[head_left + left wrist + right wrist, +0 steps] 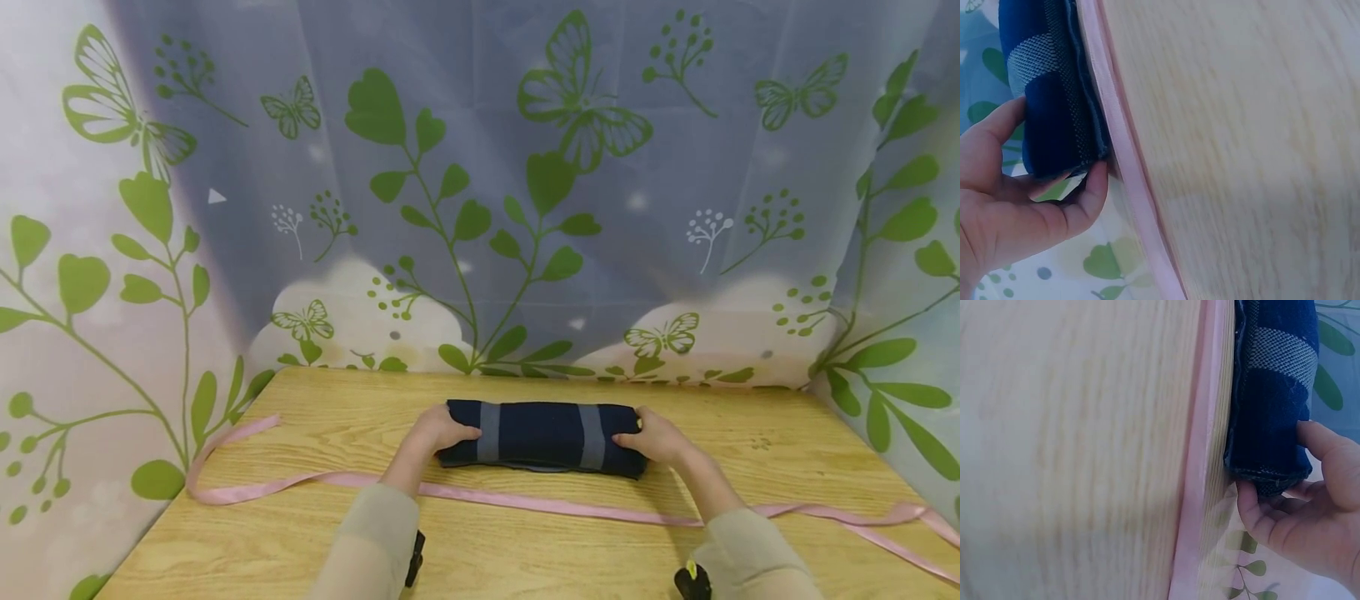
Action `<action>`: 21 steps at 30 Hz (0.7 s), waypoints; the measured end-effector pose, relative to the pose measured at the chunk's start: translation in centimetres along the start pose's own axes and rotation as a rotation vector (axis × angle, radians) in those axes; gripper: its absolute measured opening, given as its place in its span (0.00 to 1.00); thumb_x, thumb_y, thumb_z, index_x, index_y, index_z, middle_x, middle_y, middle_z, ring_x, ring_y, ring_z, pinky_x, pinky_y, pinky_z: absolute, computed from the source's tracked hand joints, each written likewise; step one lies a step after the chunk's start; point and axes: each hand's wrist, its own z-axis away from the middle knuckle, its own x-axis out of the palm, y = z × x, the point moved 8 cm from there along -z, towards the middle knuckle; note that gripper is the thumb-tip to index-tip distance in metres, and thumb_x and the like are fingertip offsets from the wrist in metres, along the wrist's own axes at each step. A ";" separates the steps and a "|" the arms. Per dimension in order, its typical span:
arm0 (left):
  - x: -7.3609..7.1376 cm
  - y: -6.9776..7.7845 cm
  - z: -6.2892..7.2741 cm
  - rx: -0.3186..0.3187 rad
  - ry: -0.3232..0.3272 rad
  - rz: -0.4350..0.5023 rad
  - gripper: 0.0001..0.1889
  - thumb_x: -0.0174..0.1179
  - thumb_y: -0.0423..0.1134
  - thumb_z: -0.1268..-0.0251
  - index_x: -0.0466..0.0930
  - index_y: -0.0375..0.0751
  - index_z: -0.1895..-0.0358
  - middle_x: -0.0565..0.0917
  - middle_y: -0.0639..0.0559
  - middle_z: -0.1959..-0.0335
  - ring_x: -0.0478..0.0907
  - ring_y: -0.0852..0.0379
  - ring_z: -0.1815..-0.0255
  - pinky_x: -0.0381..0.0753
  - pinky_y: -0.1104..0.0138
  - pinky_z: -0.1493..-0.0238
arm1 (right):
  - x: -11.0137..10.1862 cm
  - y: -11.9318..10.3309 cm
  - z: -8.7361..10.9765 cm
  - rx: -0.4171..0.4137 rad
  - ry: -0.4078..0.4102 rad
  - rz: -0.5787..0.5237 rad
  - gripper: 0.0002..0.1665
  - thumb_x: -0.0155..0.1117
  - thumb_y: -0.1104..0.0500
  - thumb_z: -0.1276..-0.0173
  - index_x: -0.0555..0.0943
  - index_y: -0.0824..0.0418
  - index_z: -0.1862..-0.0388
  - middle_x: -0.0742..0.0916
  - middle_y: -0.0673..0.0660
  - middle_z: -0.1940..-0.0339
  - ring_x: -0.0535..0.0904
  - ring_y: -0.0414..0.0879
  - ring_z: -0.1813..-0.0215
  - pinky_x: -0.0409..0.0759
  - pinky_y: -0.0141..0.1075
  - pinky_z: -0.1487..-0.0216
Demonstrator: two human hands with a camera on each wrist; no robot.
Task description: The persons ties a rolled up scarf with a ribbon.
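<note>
A rolled dark blue cloth with grey stripes lies lengthwise across the far half of the table, held at both ends. My left hand grips its left end, thumb on top and fingers curled beneath, as the left wrist view shows. At the opposite end my right hand holds the roll in the same way, its thumb against the upper side. A loose cloth edge runs along the near side of the roll. Just in front of it a long pink ribbon stretches across the table, passing under both forearms.
The wooden table ends at a backdrop printed with green leaves and butterflies, which also hangs at both sides. On the left the ribbon curls back near the table edge; on the right it doubles over and leaves the frame.
</note>
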 end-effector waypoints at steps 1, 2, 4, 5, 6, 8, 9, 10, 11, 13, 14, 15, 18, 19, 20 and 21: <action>0.0 0.1 0.1 -0.001 -0.001 -0.001 0.41 0.63 0.50 0.43 0.59 0.26 0.34 0.65 0.31 0.37 0.64 0.35 0.38 0.69 0.50 0.44 | 0.0 0.0 0.0 0.002 -0.001 -0.008 0.45 0.59 0.54 0.36 0.51 0.85 0.36 0.67 0.82 0.42 0.65 0.72 0.42 0.69 0.56 0.48; -0.1 0.1 0.1 -0.001 -0.002 -0.002 0.41 0.63 0.50 0.44 0.59 0.26 0.34 0.65 0.31 0.37 0.63 0.35 0.38 0.69 0.50 0.44 | 0.0 0.1 0.0 0.002 -0.002 -0.017 0.46 0.59 0.54 0.35 0.50 0.85 0.36 0.66 0.83 0.41 0.64 0.73 0.41 0.69 0.56 0.47; -0.1 0.2 0.2 -0.002 -0.005 -0.003 0.41 0.63 0.50 0.44 0.59 0.26 0.34 0.64 0.31 0.36 0.63 0.35 0.38 0.68 0.50 0.44 | 0.1 0.1 0.0 0.001 -0.002 -0.031 0.46 0.59 0.53 0.35 0.49 0.84 0.36 0.65 0.83 0.41 0.64 0.73 0.41 0.69 0.56 0.47; -0.1 0.2 0.2 -0.004 -0.006 0.001 0.41 0.63 0.50 0.43 0.58 0.27 0.34 0.64 0.31 0.36 0.63 0.35 0.38 0.68 0.50 0.44 | 0.1 0.1 0.0 0.000 -0.001 -0.037 0.46 0.59 0.54 0.35 0.49 0.84 0.36 0.65 0.83 0.41 0.64 0.73 0.41 0.69 0.56 0.47; -0.1 0.2 0.2 -0.007 -0.007 0.008 0.41 0.63 0.49 0.43 0.58 0.27 0.33 0.64 0.31 0.36 0.63 0.35 0.38 0.68 0.50 0.44 | 0.1 0.1 0.0 0.003 -0.001 -0.050 0.46 0.59 0.54 0.35 0.49 0.84 0.36 0.64 0.83 0.41 0.63 0.73 0.41 0.68 0.57 0.47; 0.0 0.2 0.1 -0.008 -0.007 0.019 0.41 0.63 0.49 0.43 0.57 0.27 0.33 0.63 0.32 0.35 0.62 0.35 0.37 0.68 0.50 0.44 | 0.1 0.2 0.0 0.001 0.001 -0.061 0.46 0.59 0.55 0.35 0.48 0.84 0.36 0.64 0.83 0.41 0.63 0.73 0.41 0.68 0.57 0.46; 0.1 0.1 0.1 -0.007 -0.007 0.025 0.41 0.63 0.49 0.43 0.57 0.27 0.33 0.63 0.31 0.35 0.62 0.35 0.37 0.68 0.50 0.44 | 0.2 0.1 0.1 0.000 0.000 -0.066 0.46 0.59 0.55 0.35 0.48 0.84 0.36 0.64 0.83 0.40 0.63 0.73 0.41 0.67 0.57 0.46; 0.2 0.1 0.0 -0.007 -0.008 0.032 0.41 0.63 0.48 0.42 0.57 0.26 0.33 0.62 0.31 0.35 0.62 0.35 0.37 0.68 0.50 0.44 | 0.2 0.2 0.1 0.002 -0.001 -0.075 0.46 0.59 0.55 0.35 0.48 0.84 0.36 0.63 0.83 0.40 0.62 0.73 0.40 0.67 0.58 0.45; 0.3 0.0 -0.1 -0.009 -0.011 0.041 0.41 0.63 0.48 0.42 0.56 0.26 0.33 0.62 0.31 0.35 0.62 0.35 0.37 0.68 0.50 0.44 | 0.2 0.2 0.1 0.002 -0.001 -0.080 0.46 0.59 0.56 0.35 0.47 0.84 0.36 0.62 0.83 0.39 0.61 0.74 0.40 0.66 0.58 0.44; 0.6 0.0 -0.3 -0.012 -0.017 0.050 0.40 0.63 0.46 0.42 0.56 0.24 0.34 0.62 0.31 0.35 0.62 0.35 0.37 0.69 0.50 0.44 | 0.3 0.1 0.1 0.005 -0.003 -0.092 0.46 0.59 0.56 0.35 0.46 0.84 0.35 0.60 0.83 0.38 0.59 0.74 0.39 0.64 0.59 0.43; 0.7 0.0 -0.4 -0.014 -0.019 0.056 0.40 0.63 0.46 0.42 0.57 0.24 0.34 0.63 0.31 0.36 0.63 0.35 0.38 0.69 0.51 0.44 | 0.3 0.1 0.0 0.006 0.000 -0.096 0.46 0.59 0.56 0.35 0.46 0.84 0.35 0.60 0.84 0.38 0.59 0.74 0.38 0.63 0.59 0.43; 0.7 0.0 -0.4 -0.016 -0.024 0.060 0.40 0.63 0.45 0.42 0.56 0.24 0.34 0.63 0.31 0.36 0.63 0.35 0.38 0.69 0.51 0.44 | 0.4 0.0 0.1 0.006 0.002 -0.100 0.46 0.58 0.57 0.35 0.46 0.84 0.35 0.59 0.83 0.38 0.58 0.74 0.38 0.63 0.59 0.42; 0.8 0.2 -0.6 -0.019 -0.027 0.070 0.39 0.63 0.43 0.42 0.57 0.24 0.34 0.63 0.31 0.36 0.64 0.35 0.39 0.69 0.51 0.45 | 0.4 0.0 0.0 0.007 0.015 -0.104 0.45 0.59 0.58 0.35 0.47 0.84 0.35 0.60 0.83 0.38 0.58 0.74 0.38 0.62 0.59 0.42; 0.8 0.3 -0.5 -0.018 -0.025 0.074 0.38 0.63 0.43 0.42 0.57 0.24 0.34 0.63 0.31 0.36 0.64 0.35 0.39 0.69 0.50 0.45 | 0.4 0.0 -0.1 0.005 0.019 -0.100 0.45 0.59 0.58 0.35 0.47 0.84 0.36 0.61 0.83 0.39 0.59 0.74 0.38 0.62 0.59 0.42; 0.8 0.4 -0.5 -0.017 -0.025 0.079 0.38 0.63 0.42 0.42 0.57 0.24 0.34 0.63 0.31 0.36 0.64 0.35 0.39 0.70 0.50 0.45 | 0.4 0.0 -0.1 0.007 0.022 -0.101 0.45 0.59 0.58 0.35 0.47 0.84 0.35 0.61 0.83 0.38 0.58 0.73 0.38 0.62 0.59 0.42; 0.8 0.5 -0.5 -0.015 -0.023 0.080 0.38 0.63 0.42 0.42 0.57 0.24 0.34 0.63 0.31 0.36 0.64 0.35 0.39 0.70 0.50 0.46 | 0.4 0.0 -0.1 0.007 0.022 -0.099 0.45 0.59 0.58 0.35 0.47 0.84 0.36 0.61 0.83 0.38 0.58 0.74 0.38 0.62 0.59 0.42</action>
